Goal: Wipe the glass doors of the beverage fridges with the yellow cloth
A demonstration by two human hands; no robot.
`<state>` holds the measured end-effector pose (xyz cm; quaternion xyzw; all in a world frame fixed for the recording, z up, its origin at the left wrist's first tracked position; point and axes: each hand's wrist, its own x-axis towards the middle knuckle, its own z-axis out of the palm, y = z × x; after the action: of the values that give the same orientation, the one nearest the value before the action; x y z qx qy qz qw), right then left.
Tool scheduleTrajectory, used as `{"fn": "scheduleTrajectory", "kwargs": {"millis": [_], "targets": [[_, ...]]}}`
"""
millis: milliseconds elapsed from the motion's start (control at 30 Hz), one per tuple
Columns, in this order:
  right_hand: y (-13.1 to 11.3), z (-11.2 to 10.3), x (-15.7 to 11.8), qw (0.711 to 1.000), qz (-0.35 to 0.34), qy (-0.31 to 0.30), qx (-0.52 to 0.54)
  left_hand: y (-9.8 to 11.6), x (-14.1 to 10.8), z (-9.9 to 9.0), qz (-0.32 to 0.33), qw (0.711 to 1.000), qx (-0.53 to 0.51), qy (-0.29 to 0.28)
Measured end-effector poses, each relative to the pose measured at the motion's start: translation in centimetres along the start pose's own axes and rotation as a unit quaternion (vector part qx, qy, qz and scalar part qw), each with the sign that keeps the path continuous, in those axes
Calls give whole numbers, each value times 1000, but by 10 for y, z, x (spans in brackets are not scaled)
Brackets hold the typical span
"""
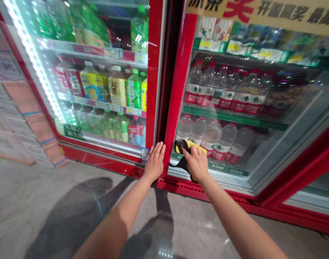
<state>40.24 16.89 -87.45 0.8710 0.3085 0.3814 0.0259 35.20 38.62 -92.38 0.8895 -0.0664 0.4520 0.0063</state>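
My left hand point(155, 162) lies with its fingers stretched out on the lower corner of the left cooler's red door frame point(153, 90). To its right, my right hand point(196, 160) is closed on a yellow and black cloth-like item point(190, 145), held against the glass door of the right cooler near its red frame point(175, 104). A dark part of that item hangs below the fingers. Behind the glass, water bottles point(221, 142) with red and white labels stand close to my right hand.
Bottled drinks point(117, 86) fill shelves in the left cooler. Stacked boxes point(35, 118) stand at the far left. A red base rail point(221, 196) runs along the bottom of the right cooler, above the grey floor point(80, 201). A banner point(261, 12) crosses the top right.
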Motion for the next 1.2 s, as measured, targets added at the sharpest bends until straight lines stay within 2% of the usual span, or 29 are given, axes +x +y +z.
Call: {"fn": "scheduleTrajectory", "kwargs": {"millis": [100,200,267,333,433,533,667,767,900,1000,1100,1200], "targets": [[12,8,-22,1000,18,-9,1,7,9,1,-2,1000,-8,19],[5,18,-44,999,-9,-44,23,14,15,1,9,999,-7,40],[2,19,-44,997,-29,-54,38,19,18,-1,37,998,-7,44],[9,14,-35,998,-18,-32,43,22,20,-2,71,997,-3,42],[34,9,-24,998,49,34,34,26,23,0,110,993,10,41],[53,14,-34,994,87,61,25,30,26,4,115,992,20,41],[50,27,-60,998,30,-2,46,39,32,12,120,992,6,30],[50,22,-58,998,13,-30,59,49,39,17,129,991,-14,21],[84,8,-48,994,95,40,36,67,50,25,97,994,-23,43],[115,13,-69,990,121,71,17,80,54,30,90,994,-17,57],[123,26,-101,996,85,32,6,91,55,35,110,992,-9,60],[113,31,-110,999,21,-30,23,100,57,40,140,989,-7,41]]}}
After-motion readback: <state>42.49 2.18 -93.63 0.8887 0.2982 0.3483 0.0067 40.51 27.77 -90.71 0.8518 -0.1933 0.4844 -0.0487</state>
